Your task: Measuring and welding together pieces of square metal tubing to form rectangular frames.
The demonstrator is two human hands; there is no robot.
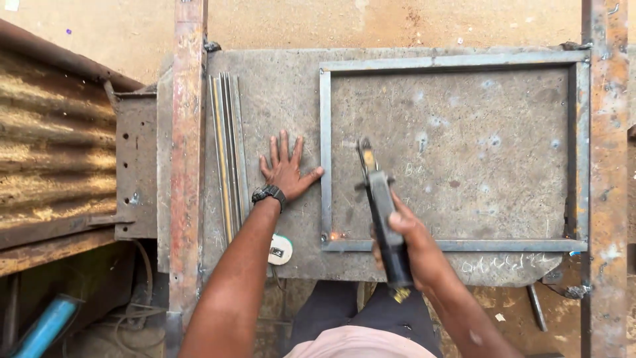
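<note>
Nearest the camera, at six o'clock, sit the person's dark trousers [344, 311] and the hem of a pale shirt [361, 345], with both bare forearms reaching up from there.

At about five o'clock of centre, the right hand [414, 248] is wrapped tight around the dark handle of a welding holder [383, 212]. That tool points toward twelve o'clock, and its clamp end with a short yellowish stub hangs over the inside of a steel frame [454, 61]. Whether the tip touches metal cannot be told.

Toward nine o'clock of the tool, the left hand [286, 169] lies flat on the steel table [278, 93] with fingers spread wide and holds nothing. Its thumb reaches toward three o'clock and touches, or nearly touches, the left bar of the frame. A black wristwatch [269, 193] sits on that wrist.

The frame is a rectangle of thin grey bars lying flat on the table and fills the right half of the top. A small orange glow [334, 235] shows at its lower left corner.

At nine o'clock of the left hand, a bundle of thin metal strips [228, 152] lies lengthwise on the table. A round tape measure [280, 250] rests beside the left forearm. A rusty upright bar [187, 152] crosses at the table's left edge, with corrugated sheet [53, 152] beyond it at nine o'clock.
</note>
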